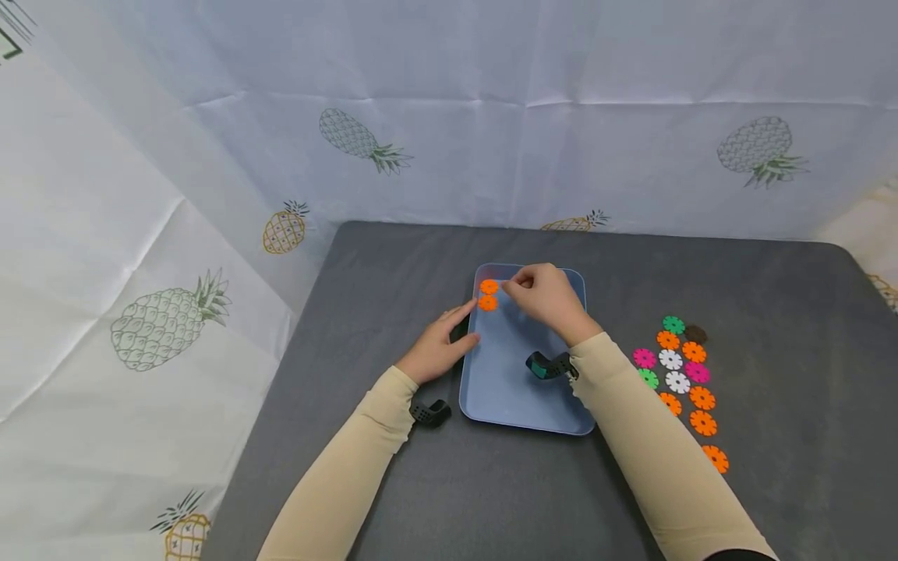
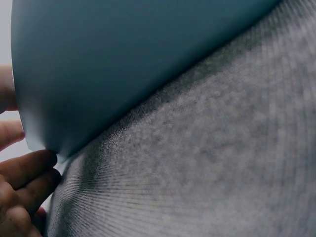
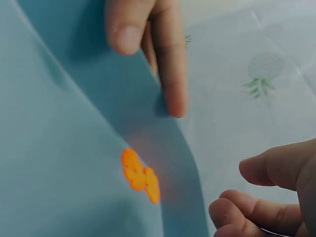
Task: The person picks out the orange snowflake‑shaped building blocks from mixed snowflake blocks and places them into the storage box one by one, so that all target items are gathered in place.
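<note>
Two orange notched discs lie one beyond the other inside the blue tray, at its far left corner. My left hand rests at the tray's left edge, index finger and thumb extended against it. In the left wrist view, some of its fingers touch the tray's outer wall. Over the tray's far part is my right hand, just right of the discs. In the right wrist view, its thumb and bent fingers stand apart, with nothing visible between them. Both orange discs lie against the tray wall there.
On the grey-covered table, right of the tray, lie loose discs in green, pink, white, brown and orange. My right sleeve hides part of that group. A pineapple-printed cloth hangs behind the table.
</note>
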Demonstrator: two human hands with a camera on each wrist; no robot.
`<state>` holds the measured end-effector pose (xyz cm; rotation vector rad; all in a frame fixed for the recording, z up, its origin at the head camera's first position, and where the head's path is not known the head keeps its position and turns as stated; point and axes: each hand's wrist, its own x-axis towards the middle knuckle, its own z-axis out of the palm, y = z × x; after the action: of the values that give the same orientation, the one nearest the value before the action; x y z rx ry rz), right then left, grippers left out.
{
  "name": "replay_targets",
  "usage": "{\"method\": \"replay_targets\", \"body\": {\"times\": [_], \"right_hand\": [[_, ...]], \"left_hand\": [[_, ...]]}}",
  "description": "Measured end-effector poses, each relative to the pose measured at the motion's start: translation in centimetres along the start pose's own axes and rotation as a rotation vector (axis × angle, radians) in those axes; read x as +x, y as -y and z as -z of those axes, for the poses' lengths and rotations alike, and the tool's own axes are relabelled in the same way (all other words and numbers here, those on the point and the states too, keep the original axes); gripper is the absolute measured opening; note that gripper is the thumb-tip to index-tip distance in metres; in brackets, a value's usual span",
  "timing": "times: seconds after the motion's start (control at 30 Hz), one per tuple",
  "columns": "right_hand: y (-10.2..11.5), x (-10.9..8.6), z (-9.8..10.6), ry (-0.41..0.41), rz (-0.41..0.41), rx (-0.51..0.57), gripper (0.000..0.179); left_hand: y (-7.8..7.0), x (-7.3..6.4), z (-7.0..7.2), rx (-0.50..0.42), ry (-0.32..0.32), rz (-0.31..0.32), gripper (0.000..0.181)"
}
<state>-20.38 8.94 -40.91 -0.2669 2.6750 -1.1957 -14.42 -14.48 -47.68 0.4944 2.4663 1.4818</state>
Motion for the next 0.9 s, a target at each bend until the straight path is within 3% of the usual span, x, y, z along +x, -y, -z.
{"method": "replay_targets", "body": {"times": [0.43, 0.9], "right_hand": [[-0.4, -3.4, 3.6, -0.021, 0.001, -0.045, 0.036], [-5.0, -6.8, 6.6, -0.083, -0.034, -0.096, 0.045]], "left_hand": [[0.0, 0.2, 0.1, 0.024, -0.013, 0.003, 0.067], [0.1, 0.0, 0.1, 0.023, -0.008, 0.014, 0.067]]}}
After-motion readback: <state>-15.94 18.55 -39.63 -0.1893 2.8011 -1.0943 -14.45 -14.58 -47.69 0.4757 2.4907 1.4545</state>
